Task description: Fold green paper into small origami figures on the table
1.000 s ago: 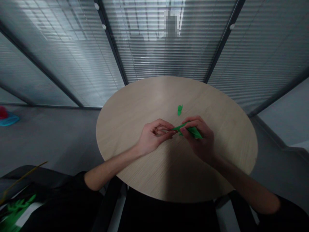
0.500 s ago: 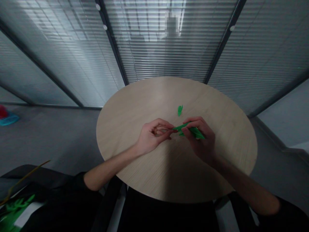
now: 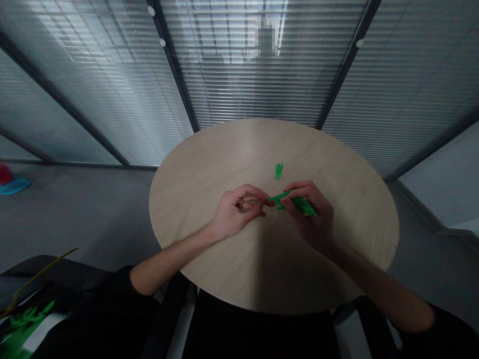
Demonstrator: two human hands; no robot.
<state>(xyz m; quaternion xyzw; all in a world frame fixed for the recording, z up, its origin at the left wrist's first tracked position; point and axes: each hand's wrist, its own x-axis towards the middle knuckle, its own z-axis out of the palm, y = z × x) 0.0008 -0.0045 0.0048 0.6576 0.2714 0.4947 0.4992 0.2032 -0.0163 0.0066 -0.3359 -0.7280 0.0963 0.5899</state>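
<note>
My right hand (image 3: 309,214) pinches a folded piece of green paper (image 3: 298,203) between thumb and fingers, a little above the round wooden table (image 3: 262,144). My left hand (image 3: 238,205) is curled, its fingertips at the paper's narrow pointed end. Part of the paper is hidden behind my right fingers. A small green paper scrap (image 3: 279,171) lies on the tabletop just beyond my hands, touched by neither.
Slatted glass partitions (image 3: 262,75) stand behind the table, with a blurred figure beyond them. A dark seat (image 3: 48,269) at lower left holds a green-printed item and a thin yellow stick. A red and teal object (image 3: 11,179) lies on the floor at left.
My hands have barely moved and keep the green paper between them. The left fingers sit slightly closer around its narrow end. The view has shifted very little.
</note>
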